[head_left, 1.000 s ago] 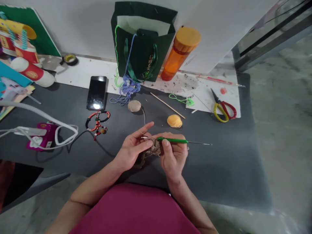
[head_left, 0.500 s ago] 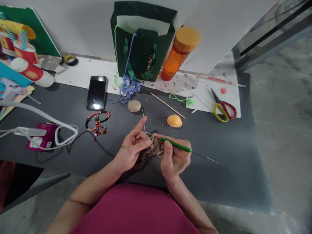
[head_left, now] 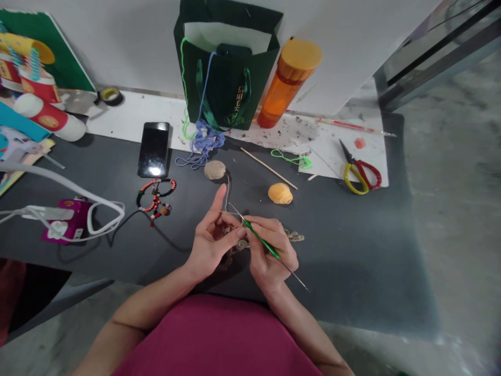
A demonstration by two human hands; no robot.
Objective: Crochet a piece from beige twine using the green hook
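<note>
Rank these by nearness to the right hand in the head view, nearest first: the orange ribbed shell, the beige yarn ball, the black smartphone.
From the right hand:
1. orange ribbed shell, just ahead of it on the dark mat
2. beige yarn ball, ahead and to the left
3. black smartphone, farthest, well left near the mat's back edge

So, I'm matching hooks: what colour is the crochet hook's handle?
The crochet hook's handle is bright green, best seen in the head view.

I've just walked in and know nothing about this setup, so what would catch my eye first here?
The green-handled crochet hook in the person's right hand stands out at the centre, worked into a brown crocheted piece beside the left hand. Behind them stand a dark green gift bag and an orange bottle with a yellow lid. Red-and-yellow-handled scissors lie to the right.
</note>
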